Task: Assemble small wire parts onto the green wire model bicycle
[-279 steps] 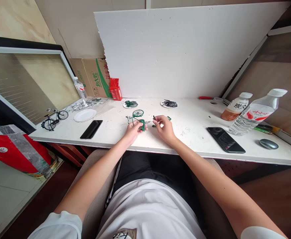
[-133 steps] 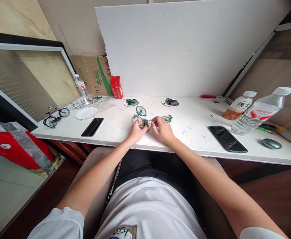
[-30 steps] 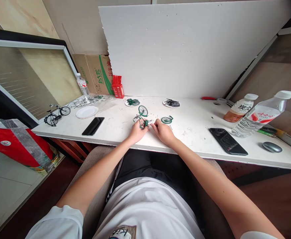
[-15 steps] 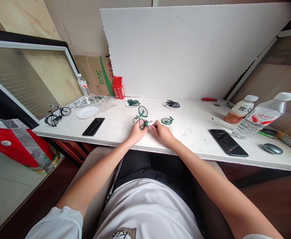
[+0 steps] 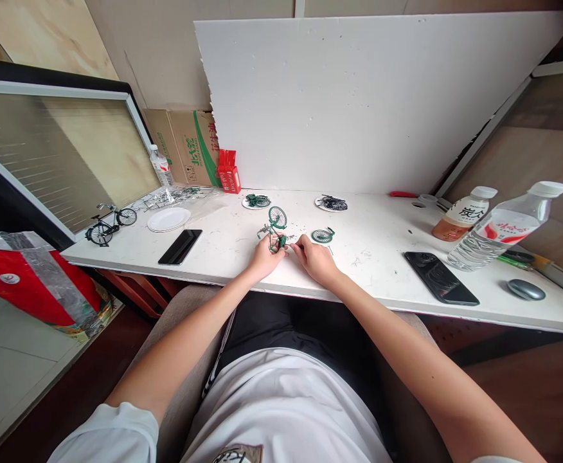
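Note:
My left hand (image 5: 265, 258) is closed around a green model bicycle (image 5: 277, 218), held with one spoked wheel pointing up and away from me. Close beside it on the right, my right hand (image 5: 316, 260) has thumb and forefinger pinched together near the frame; whatever is between those fingertips is too small to make out. A loose green wheel with a curved piece (image 5: 322, 235) lies on the table just beyond my right hand. Tiny dark parts are scattered between the hands and that wheel.
Behind are two white plates, one with green parts (image 5: 256, 201), one with black parts (image 5: 331, 203). A finished-looking black model bicycle (image 5: 112, 224), a bare plate (image 5: 168, 219) and a phone (image 5: 180, 247) lie left. Rightward are another phone (image 5: 440, 278), bottles (image 5: 508, 226) and a mouse (image 5: 526, 289).
Both hands stay in nearly the same place, the left still holding the bicycle and the right still pinched beside it. The view has shifted very slightly.

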A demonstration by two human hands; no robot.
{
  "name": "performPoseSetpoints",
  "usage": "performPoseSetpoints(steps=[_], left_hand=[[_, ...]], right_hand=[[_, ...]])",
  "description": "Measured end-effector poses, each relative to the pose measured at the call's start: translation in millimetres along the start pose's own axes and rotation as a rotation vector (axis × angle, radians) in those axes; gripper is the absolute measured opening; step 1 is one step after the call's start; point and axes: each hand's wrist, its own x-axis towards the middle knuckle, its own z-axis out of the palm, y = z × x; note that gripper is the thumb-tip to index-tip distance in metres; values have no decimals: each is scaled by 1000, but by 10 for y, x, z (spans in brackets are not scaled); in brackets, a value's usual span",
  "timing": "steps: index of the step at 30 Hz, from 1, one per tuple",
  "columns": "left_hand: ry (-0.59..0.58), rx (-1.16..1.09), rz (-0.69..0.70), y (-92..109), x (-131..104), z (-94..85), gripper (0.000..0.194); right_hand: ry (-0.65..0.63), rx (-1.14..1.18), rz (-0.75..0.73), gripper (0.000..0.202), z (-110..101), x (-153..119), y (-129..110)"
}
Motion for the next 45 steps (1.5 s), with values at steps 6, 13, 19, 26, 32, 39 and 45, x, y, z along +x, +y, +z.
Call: performPoseSetpoints(steps=[6,13,19,26,32,39,45], left_hand=[[0,-2,-12,45,-19,7,37],[-14,-20,-9,17,-2,7,35],[-7,19,0,18,-3,7,36],[-21,-6,-2,10,0,-2,36],[-24,28,-5,15,-3,-3,37],[-10,15,3,28,-11,8,35],[16,52,17,3,6,-5,38]], right_hand=[[-10,-25,9,28,22,4,21],[-24,-41,18,31,18,14,6],[-39,-64,28,33,23,10,6],[-52,-52,48,33,-2,17,-11],[-70,-86,64,33,-22,27,-33],[-78,-32,53,34,-38,12,-59],[-22,157,24,29,-25,-7,-25]])
